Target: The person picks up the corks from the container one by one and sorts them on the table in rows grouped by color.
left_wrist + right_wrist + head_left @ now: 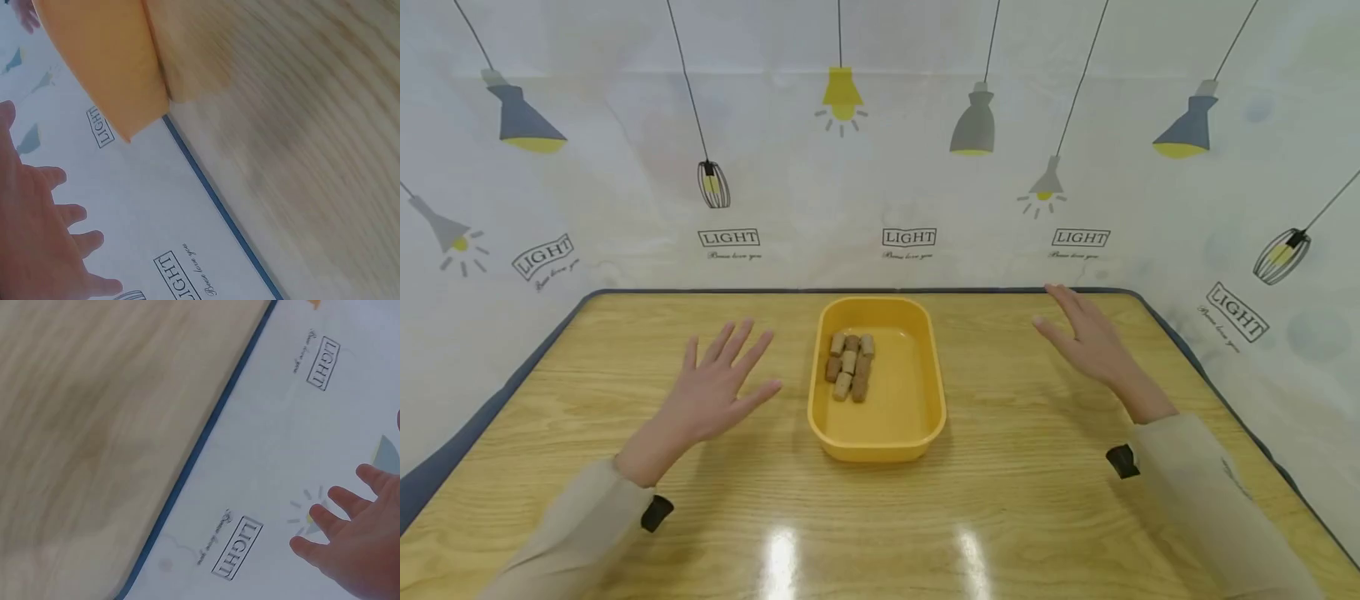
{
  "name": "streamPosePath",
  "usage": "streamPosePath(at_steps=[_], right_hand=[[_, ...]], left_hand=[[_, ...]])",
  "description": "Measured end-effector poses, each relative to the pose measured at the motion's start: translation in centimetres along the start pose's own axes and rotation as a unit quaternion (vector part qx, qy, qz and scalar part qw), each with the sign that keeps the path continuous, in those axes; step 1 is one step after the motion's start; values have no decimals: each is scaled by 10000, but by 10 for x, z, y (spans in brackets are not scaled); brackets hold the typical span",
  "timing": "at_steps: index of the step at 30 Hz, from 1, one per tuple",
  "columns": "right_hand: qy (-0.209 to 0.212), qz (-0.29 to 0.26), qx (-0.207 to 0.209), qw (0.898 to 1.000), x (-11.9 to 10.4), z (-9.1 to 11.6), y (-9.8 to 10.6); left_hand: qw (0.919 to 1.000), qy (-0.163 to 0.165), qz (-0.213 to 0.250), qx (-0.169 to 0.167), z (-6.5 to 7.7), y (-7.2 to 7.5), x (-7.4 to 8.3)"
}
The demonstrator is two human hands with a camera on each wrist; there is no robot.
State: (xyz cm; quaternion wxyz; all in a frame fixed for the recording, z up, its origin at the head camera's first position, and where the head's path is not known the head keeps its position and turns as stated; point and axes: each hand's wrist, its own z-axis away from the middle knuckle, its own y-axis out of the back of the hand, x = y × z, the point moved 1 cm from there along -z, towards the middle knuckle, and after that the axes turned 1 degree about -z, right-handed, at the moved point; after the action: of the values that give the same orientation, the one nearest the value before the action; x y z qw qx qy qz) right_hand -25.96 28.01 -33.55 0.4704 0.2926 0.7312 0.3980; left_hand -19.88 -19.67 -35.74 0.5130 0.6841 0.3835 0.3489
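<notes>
A yellow rectangular tub (880, 450) with rounded corners stands mid-table. Several short cork-like cylinders (849, 362), some light and some darker brown, lie together in its left half. To the left of the tub my left hand (715, 392) is held above the table, fingers spread and holding nothing. On the other side, my right hand (1093, 342) is raised, its fingers extended and nothing in them. In the left wrist view, the tub's orange-looking wall (106, 56) rises beyond the left hand (37, 237). The right wrist view has the right hand (369, 531) with fingers apart.
The wood-grain table (880, 517) has a dark blue edge along its back and sides. A pale curtain (820, 192) printed with lamps and the word LIGHT stands behind it and at both sides. Each sleeve cuff has a black piece (1123, 461) by it.
</notes>
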Motion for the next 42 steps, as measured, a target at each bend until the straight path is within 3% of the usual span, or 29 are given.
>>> streamPosePath(at_steps=[8,19,29,42], right_hand=[[247,-653,54,9975,-28,-29,2],[497,-766,-144,9957,-64,-58,-5],[440,-896,-315,9945,-94,-79,-21],[532,-1256,-866,9869,-137,-104,-50]], left_hand=[[9994,-306,8,-140,-5,-1,26],[9969,-752,-8,-225,0,-13,53],[9960,-876,-92,-123,6,-19,62],[9972,-731,30,-163,9,-25,64]])
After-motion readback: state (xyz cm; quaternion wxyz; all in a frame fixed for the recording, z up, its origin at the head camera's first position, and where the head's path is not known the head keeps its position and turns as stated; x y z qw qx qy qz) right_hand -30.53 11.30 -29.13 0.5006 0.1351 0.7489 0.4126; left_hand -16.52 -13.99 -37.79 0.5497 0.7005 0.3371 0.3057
